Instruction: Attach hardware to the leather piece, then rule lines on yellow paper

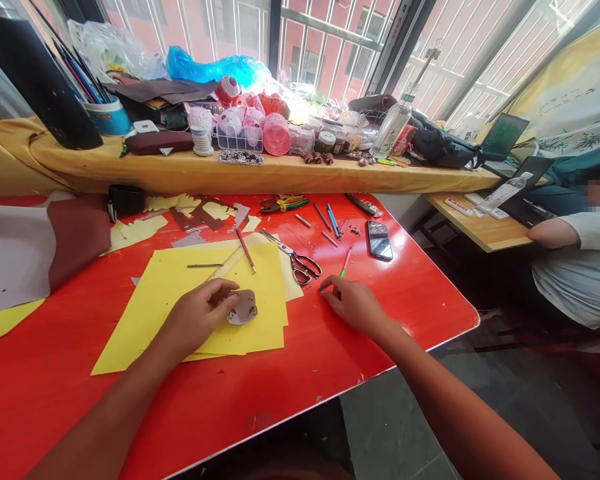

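Leather scrap [243,308] lies on yellow card [257,280], clamped at its edge by the left hand [197,317]; right hand [353,305], fingertips together, rests at three o'clock on the red table [410,320], scissors [297,263] at one o'clock.

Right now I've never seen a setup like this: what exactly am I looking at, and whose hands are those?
There's no machine here. This single picture comes from a camera worn on a person's head, looking forward and down, so those are the wearer's own bare hands. The left hand has its fingers on a small cut-out piece lying on stacked yellow paper sheets. The right hand rests on the red table near the scissors. Whether it holds anything is too small to tell. A phone lies further along the table, and another person sits off to the right.
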Demonstrator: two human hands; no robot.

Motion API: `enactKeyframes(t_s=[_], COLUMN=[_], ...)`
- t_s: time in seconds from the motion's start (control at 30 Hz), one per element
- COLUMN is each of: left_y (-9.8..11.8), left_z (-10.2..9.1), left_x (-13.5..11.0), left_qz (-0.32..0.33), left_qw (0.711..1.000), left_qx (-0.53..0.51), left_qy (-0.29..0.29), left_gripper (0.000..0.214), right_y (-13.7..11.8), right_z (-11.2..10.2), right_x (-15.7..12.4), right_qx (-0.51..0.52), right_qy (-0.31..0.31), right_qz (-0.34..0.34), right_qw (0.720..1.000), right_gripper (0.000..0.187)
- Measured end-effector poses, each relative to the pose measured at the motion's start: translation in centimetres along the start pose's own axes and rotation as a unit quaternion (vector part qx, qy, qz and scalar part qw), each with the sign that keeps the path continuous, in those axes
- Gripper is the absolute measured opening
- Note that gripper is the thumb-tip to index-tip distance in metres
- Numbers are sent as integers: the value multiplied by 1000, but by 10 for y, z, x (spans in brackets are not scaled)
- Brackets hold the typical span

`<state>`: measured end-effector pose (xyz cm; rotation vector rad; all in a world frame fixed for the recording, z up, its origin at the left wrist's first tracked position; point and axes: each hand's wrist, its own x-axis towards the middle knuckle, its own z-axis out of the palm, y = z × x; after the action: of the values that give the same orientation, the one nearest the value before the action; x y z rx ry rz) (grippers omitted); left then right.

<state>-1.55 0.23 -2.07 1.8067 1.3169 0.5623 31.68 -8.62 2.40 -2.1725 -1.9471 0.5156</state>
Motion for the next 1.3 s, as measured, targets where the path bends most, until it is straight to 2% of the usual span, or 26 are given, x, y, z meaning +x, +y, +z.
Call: enactKeyframes(t_s=[0.13, 0.43, 0.63, 0.73, 0.9, 1.13, 1.3], left_y=[3, -2, -1, 4, 15, 15, 9], left_z=[-2, -2, -3, -5, -10, -12, -5], left_x=[0, 1, 1, -1, -7, -11, -9], left_qz=[-7, 36, 23, 43, 133, 240, 263], left_qw=[1000, 999, 997, 995, 990, 966, 949], left_qx=[-2, 4, -20, -8, 23, 89, 166], left_qy=[14, 8, 75, 88, 48, -33, -51], left_gripper=[52, 60, 56, 48, 30, 23, 16], right_y=[-1, 6, 2, -4, -17, -33, -45], right_z=[5, 6, 9, 11, 12, 8, 10], right_x=[6, 11, 8, 5, -2, -11, -13], right_qx=[-21, -6, 39, 60, 59, 72, 84], right_qy=[3, -21, -33, -47, -75, -134, -157], right_qz=[13, 13, -4, -17, -16, -40, -50], right_qw=[1000, 1000, 999, 997, 995, 988, 983], right_gripper=[18, 12, 9, 10, 11, 8, 10])
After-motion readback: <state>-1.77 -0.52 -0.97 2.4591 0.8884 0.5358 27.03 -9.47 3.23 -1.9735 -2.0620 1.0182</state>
